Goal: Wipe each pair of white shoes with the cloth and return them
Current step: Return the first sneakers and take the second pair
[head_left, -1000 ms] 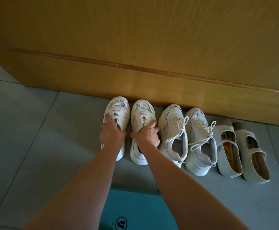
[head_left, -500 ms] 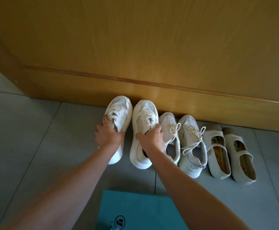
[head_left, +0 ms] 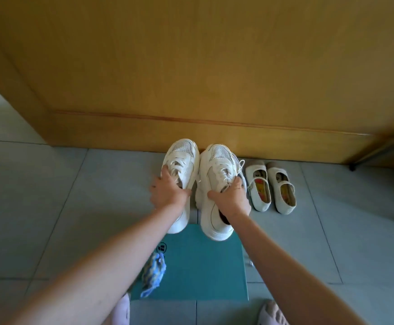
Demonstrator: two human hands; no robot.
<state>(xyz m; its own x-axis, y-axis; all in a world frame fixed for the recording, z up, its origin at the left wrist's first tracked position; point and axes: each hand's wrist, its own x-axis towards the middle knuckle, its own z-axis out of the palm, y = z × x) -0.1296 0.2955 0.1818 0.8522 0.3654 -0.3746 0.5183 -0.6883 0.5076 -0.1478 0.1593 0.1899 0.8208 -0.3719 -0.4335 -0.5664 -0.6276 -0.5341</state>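
White mesh-toed lace-up left sneaker (head_left: 183, 161): toe toward wooden panel (head_left: 191, 78), long axis straight away from person; left hand (head_left: 168, 193) grips laced top. Matching right sneaker (head_left: 214, 164) just beside, parallel; right hand (head_left: 233, 197) clutches collar. Heels overlap teal flat box (head_left: 203, 263).

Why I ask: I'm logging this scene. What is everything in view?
white mesh-toe sneakers: two, white, one gripped in each hand.
strap shoes: two, cream, on floor right of them.
laced sneaker: sliver only, white, behind the right-hand one.
box: one, teal, on floor below the sneakers' heels.
cloth: one, blue-white, on box's left edge.
cabinet: one, tan wood, behind the shoes.
floor: grey tiles.
metal leg: one, dark, far right.
worn footwear: two, pale, bottom edge.
left hand: grips left sneaker.
right hand: grips right sneaker.
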